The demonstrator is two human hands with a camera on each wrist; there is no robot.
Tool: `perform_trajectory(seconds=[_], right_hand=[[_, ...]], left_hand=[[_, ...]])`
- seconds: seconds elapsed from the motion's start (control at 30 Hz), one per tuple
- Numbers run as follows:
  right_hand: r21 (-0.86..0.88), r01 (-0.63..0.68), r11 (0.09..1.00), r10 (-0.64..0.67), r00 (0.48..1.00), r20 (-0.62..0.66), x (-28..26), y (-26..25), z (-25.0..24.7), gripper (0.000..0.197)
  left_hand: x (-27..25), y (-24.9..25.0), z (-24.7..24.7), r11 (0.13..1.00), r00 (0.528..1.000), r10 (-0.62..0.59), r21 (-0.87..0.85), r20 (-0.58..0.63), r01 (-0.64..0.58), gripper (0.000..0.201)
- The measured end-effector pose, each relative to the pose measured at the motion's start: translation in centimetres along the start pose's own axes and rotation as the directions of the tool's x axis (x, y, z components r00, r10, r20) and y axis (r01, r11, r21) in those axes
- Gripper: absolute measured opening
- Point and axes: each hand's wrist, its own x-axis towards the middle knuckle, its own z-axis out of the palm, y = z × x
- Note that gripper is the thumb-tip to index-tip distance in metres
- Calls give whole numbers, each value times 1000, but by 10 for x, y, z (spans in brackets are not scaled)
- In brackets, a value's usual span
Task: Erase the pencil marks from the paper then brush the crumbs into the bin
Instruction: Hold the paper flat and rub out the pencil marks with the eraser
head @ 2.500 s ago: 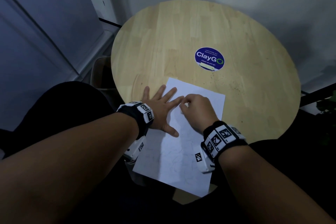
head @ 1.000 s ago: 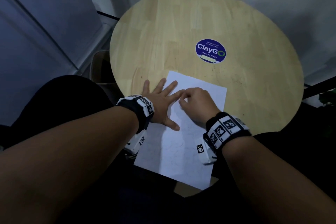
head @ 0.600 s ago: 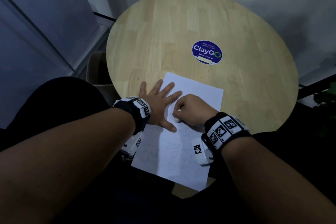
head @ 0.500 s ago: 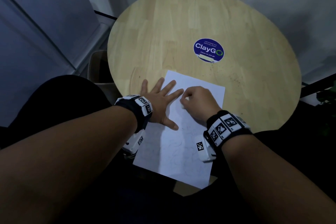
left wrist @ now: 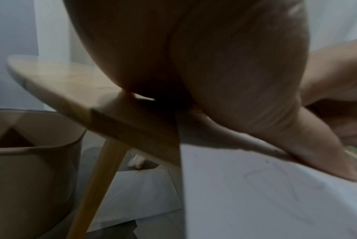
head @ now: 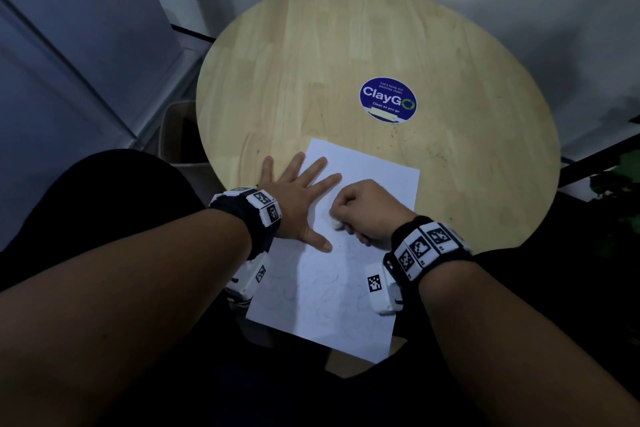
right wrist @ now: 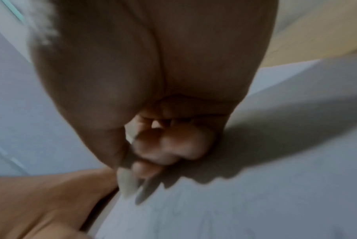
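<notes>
My left hand [head: 294, 198] lies flat pinning the paper [head: 332, 291] while right-hand fingers [head: 341, 210] pinch the eraser [head: 336, 225]; hard strokes toward six o'clock could crumple the overhanging sheet.

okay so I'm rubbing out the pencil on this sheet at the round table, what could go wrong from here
1. The paper overhangs the near edge of the table. The left hand pins only its upper left part, so hard strokes could crease or tear the free end.
2. The eraser pinched in the right hand is working right beside the left thumb, so it may knock it.
3. The bin stands low on the left, so crumbs could land on the floor.
</notes>
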Motion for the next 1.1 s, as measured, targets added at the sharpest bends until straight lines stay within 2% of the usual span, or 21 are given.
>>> perform_trajectory(seconds=[0.1, 0.27, 0.33, 0.43, 0.53, 0.6, 0.67, 0.73, 0.77, 0.83, 0.9, 0.93, 0.97, 1.03, 1.07, 1.1], right_hand=[[310, -39, 950, 73, 992, -99, 3, 11, -12, 19], [434, -43, 900, 131, 976, -174, 5, 22, -23, 26], [392, -32, 919, 105, 980, -168, 4, 18, -19, 27], [247, 16, 969, 30, 983, -182, 5, 8, -6, 17], [14, 69, 998, -62, 962, -265, 10, 2, 4, 12], [-161, 76, 984, -123, 944, -307, 9, -2, 4, 11], [-275, 94, 957, -146, 974, -175, 5, -8, 3, 10], [-318, 105, 942, -105, 994, 18, 0, -14, 4, 11], [-328, 108, 938, -101, 994, 39, -1, -15, 6, 12], [-328, 116, 938, -151, 985, -84, 0, -15, 6, 13], [-304, 113, 946, -197, 945, -261, 1, -14, 6, 11], [-290, 116, 950, -199, 940, -277, 2, -14, 5, 11], [-289, 126, 949, -195, 954, -226, 1, -14, 4, 11], [-332, 141, 933, -163, 986, -41, -1, -15, 6, 14], [-345, 138, 928, -147, 989, 1, -2, -15, 7, 15], [-334, 133, 933, -146, 989, -16, -1, -14, 7, 16]], left_hand=[[-3, 0, -1, 1000, 1000, -5, -15, -18, 5, 138], [-5, -7, -10, 1000, 1000, -13, -11, 19, 13, 141], [-7, -8, -9, 1000, 999, -22, 7, 29, 22, 145], [-6, -9, -3, 1000, 999, -27, 5, 25, 27, 148], [-6, -8, -3, 1000, 999, -24, -15, 32, 24, 148], [-7, -8, -4, 999, 999, -26, -18, 42, 26, 147], [-7, -8, -5, 999, 998, -29, -18, 49, 30, 148], [-7, -7, -5, 1000, 998, -29, -8, 52, 29, 148], [-7, -7, -6, 1000, 998, -27, -6, 54, 28, 148], [-7, -7, -7, 1000, 998, -26, -9, 59, 27, 147], [-7, -7, -8, 1000, 997, -30, -7, 65, 30, 146], [-7, -7, -8, 999, 997, -32, -6, 70, 33, 146], [-7, -7, -8, 999, 997, -33, -2, 75, 34, 146], [-7, -7, -8, 1000, 996, -31, 8, 87, 30, 147], [-7, -6, -8, 1000, 996, -30, 11, 89, 29, 147], [-7, -6, -9, 999, 995, -32, 13, 91, 31, 147]])
